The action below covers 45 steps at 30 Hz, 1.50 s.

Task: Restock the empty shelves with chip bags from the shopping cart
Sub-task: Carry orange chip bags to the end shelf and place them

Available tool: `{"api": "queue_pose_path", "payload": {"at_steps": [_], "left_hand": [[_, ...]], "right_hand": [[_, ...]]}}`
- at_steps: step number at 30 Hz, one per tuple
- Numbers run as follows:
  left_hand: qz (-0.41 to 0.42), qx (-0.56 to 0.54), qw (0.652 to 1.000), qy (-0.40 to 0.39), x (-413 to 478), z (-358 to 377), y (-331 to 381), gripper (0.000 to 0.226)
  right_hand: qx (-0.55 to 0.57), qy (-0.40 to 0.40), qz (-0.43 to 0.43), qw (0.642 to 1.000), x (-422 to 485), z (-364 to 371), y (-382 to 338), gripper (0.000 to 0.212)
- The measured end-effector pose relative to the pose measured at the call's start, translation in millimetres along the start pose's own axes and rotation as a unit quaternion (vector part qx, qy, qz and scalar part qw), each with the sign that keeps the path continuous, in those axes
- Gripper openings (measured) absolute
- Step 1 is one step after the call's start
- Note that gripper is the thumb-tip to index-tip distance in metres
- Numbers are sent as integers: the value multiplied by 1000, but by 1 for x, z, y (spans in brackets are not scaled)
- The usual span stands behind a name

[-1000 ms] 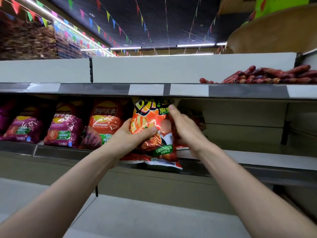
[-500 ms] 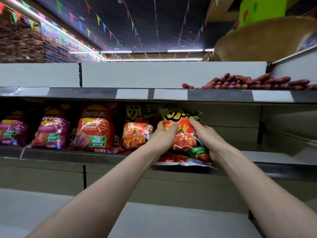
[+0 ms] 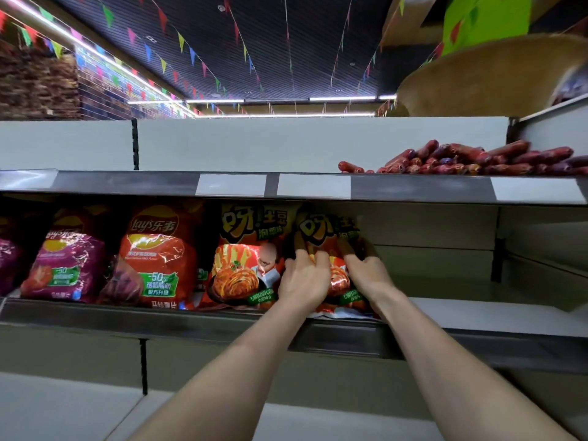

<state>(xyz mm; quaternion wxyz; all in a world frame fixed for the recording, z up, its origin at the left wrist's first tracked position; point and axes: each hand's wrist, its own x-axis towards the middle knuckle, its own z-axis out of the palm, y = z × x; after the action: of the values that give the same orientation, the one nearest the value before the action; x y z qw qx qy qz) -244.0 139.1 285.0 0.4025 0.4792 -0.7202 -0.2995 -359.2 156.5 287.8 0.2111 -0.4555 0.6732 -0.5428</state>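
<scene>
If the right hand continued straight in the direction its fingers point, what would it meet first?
The orange chip bag: the right hand touches it, with its fingers pointing up and into the shelf. Behind the bag it would probably meet the shelf's back panel, though the depth there is unclear.

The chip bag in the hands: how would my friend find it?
Find the shelf under the red sausages, with its row of chip bags. The orange bag is last on the right, beside bare shelf. Unlike its matching neighbour, the left hand and right hand grip it.
</scene>
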Motion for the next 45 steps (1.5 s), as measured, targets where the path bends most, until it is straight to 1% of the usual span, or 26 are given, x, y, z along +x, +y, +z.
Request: {"api": "queue_pose_path", "payload": {"at_steps": [1,3,5,6,8,9,10,12,14,15,17,20,23,25,27,30,32,33,35,38,42,43,45], "left_hand": [[9,12,1000,0,1,3,-2,45],[1,19,1000,9,8,8,-7,50],[-8,35,999,23,14,11,-8,54],[-10,47,999,25,17,13,-7,52],[-4,81,996,21,18,15,-2,47],[1,100,995,19,18,16,1,48],[5,115,993,16,19,16,2,51],[11,119,993,12,21,18,0,56],[12,105,994,5,22,18,-4,55],[13,98,995,2,23,18,-5,53],[9,86,996,0,23,17,-8,44],[8,83,996,16,28,14,-9,38],[16,106,994,21,29,15,-10,35],[21,111,993,31,28,16,-10,38],[35,104,993,49,27,17,-11,35],[94,138,982,88,20,13,-7,45],[136,183,969,95,16,12,-5,38],[146,209,963,93,15,12,-4,39],[141,245,955,86,14,12,-3,41],[140,290,943,81,14,10,-1,41],[186,364,905,118,12,8,1,39],[194,365,903,119,11,8,1,39],[202,341,911,112,10,8,-1,39]], "right_hand": [[-10,-12,11,1000,2,1,2,47],[-26,-23,25,999,4,1,2,55],[-42,-11,37,998,7,1,3,63],[-48,-6,44,998,10,0,4,62],[-69,-4,58,996,15,-1,5,46],[-70,2,64,995,18,-2,6,42],[-64,11,67,996,21,-2,9,45],[-38,23,65,997,24,0,14,58],[-29,40,48,998,25,3,17,71],[-33,47,39,998,26,5,18,75],[-38,50,19,998,27,8,15,72],[-35,51,-14,998,28,11,8,69],[-36,30,26,999,26,10,8,71],[-11,18,39,999,21,7,10,61],[5,36,15,999,18,5,13,55],[-37,102,-94,990,12,9,14,70],[-85,104,-160,978,13,13,15,65],[-102,92,-174,975,14,14,15,63],[-128,72,-169,974,17,16,17,59],[-153,76,-159,972,18,16,18,60],[-139,84,-154,975,17,15,17,61],[-131,86,-153,976,17,15,17,62],[-120,90,-146,978,16,14,17,61]]}}
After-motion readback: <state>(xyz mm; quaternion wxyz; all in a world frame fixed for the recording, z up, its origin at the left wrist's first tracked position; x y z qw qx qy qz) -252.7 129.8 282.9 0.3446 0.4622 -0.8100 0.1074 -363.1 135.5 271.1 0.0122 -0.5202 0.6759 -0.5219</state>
